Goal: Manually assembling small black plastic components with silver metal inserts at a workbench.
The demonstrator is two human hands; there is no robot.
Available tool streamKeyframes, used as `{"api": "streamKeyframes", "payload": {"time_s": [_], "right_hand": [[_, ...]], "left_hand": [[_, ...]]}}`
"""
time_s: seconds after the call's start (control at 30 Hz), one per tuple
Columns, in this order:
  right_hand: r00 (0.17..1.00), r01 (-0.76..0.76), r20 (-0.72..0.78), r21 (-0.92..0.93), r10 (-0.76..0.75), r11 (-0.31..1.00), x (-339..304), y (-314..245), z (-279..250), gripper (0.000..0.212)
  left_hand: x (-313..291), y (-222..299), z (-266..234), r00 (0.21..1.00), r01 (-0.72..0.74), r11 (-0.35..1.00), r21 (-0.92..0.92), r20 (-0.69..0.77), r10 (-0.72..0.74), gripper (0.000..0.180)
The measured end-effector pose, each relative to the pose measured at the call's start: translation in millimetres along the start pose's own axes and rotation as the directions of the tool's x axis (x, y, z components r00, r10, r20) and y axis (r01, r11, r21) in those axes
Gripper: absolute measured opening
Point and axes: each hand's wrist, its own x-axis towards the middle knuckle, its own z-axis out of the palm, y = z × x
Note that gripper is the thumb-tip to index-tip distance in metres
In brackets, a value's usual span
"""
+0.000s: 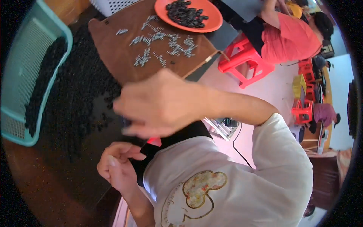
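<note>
My right hand is smeared by motion over the near edge of a brown cloth; its fingers cannot be read clearly. Closer to my body, my left hand is curled with thumb and fingers drawn together, and whatever is in them is too small or hidden to make out. Small grey-and-dark striped pieces lie scattered on the cloth. Left of both hands spreads a wide heap of small black pieces on a dark table.
A teal plastic basket with black pieces lies at the left. Beyond the cloth's far edge, an orange plate holds black parts. Near a white perforated basket the table ends; a person in red sits by a red stool.
</note>
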Motion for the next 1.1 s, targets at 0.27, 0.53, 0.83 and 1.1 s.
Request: {"api": "streamKeyframes", "payload": {"time_s": [0.27,0.53,0.83,1.1], "right_hand": [[0.865,-0.503,-0.174,-0.306,0.471,0.809,-33,121,-101,0.030],[0.838,-0.544,-0.123,-0.239,0.531,0.804,-33,138,-124,0.027],[0.738,-0.668,-0.154,-0.304,0.657,0.679,-26,152,-115,0.024],[0.753,-0.658,-0.019,-0.006,0.657,0.753,24,76,-74,0.021]], "left_hand": [[8,-1,6,0.999,0.018,0.990,0.139,-0.048,-0.011,0.039],[12,1,-4,1.000,0.005,0.999,0.042,-0.030,-0.004,0.034],[15,9,-2,0.995,0.032,0.997,0.074,-0.094,-0.025,0.035],[19,14,-4,0.999,0.050,0.997,0.064,-0.009,-0.050,0.028]]}}
